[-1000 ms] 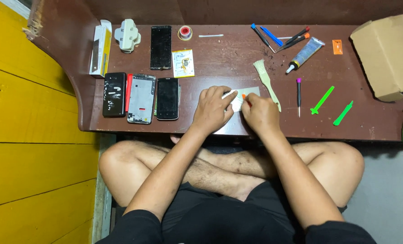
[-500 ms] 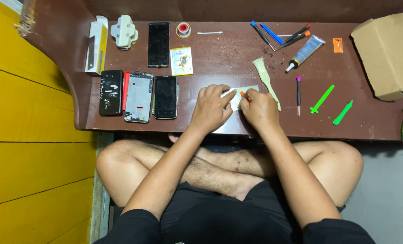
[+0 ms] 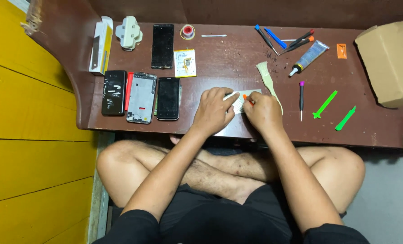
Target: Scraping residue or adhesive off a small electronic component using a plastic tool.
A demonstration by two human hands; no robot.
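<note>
Seated repair work at the desk [image 3: 237,68]. The left hand [image 3: 214,110] lies flat, fingers pressed together, pinning a pale, flat rectangular part [image 3: 240,100] near the middle of the desk's front edge. The right hand [image 3: 263,113] pinches a small orange-tipped tool [image 3: 246,98] against that part's top face. The step appears to be fine prying or scraping; continuing it calls for steady pinning and a shallow tool angle. The part is largely hidden by both hands.

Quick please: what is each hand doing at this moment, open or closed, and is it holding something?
Left hand: fingers flat, pressing down the pale flat part on the table.
Right hand: closed around a small orange tool, tip on that part.
</note>
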